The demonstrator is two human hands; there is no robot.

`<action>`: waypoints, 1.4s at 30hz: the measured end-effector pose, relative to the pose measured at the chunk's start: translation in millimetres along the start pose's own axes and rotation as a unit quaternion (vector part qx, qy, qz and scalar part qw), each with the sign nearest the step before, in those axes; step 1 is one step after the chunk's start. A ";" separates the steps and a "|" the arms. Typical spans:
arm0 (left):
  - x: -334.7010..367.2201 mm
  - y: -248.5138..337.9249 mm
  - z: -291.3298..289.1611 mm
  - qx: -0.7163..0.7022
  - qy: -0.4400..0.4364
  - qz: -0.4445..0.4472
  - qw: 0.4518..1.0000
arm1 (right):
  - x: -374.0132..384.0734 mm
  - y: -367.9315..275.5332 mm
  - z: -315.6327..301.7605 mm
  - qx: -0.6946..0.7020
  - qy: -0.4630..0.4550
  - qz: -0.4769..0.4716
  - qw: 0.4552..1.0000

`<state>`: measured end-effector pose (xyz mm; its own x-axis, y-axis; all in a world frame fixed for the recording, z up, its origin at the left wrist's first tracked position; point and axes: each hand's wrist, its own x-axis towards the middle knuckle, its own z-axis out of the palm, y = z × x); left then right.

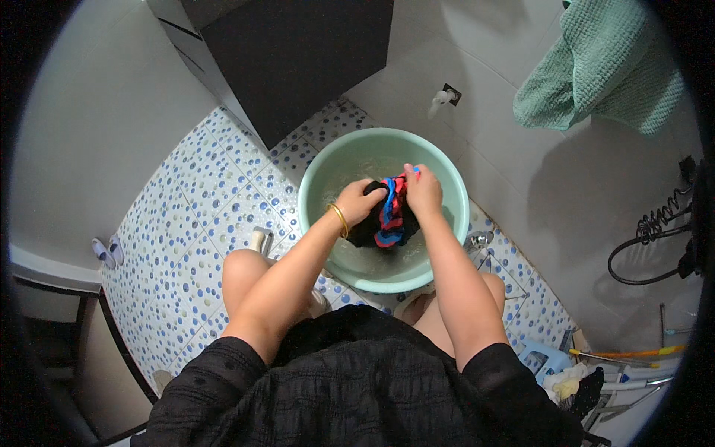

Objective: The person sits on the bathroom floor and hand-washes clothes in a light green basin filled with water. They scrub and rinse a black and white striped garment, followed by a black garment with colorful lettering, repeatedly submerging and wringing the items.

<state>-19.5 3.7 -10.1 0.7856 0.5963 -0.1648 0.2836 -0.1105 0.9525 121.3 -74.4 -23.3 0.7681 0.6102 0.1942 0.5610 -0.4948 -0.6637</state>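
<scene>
A light green plastic basin (383, 284) with water in it stands on the floor in front of me. Over the water I hold a dark garment (393, 212) with red and blue parts, its lower end hanging into the basin. My left hand (359, 201), with a gold bangle (339, 221) at the wrist, is closed on the black cloth on the left side. On the other side, my right hand (423, 192) pinches the red and blue part. The garment's underside is hidden.
A dark cabinet (298, 59) hangs beyond the basin. On the wall to the right are a tap (445, 98), a green towel (596, 74) and a coiled black hose (655, 223). A floor drain fitting (480, 239) sits beside the basin. Slippers (108, 252) lie far left.
</scene>
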 end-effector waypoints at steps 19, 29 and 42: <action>17.9 -3.3 39.3 -0.492 0.068 -0.024 0.867 | -32.4 -65.3 -12.1 0.042 0.121 -0.169 0.977; -8.0 48.8 -29.0 -0.340 -0.209 -0.095 0.912 | 13.8 -22.4 -27.7 0.457 0.027 0.013 0.889; -14.7 50.7 -9.3 -0.064 -0.320 -0.050 0.944 | -3.5 -60.6 -72.6 0.325 -0.123 -0.342 0.873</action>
<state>-21.7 -3.3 43.0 0.9411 -0.0080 -0.3381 0.3381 0.0428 0.9401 107.0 -91.4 68.7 0.1875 0.7791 0.5983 0.5083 0.4443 -0.7378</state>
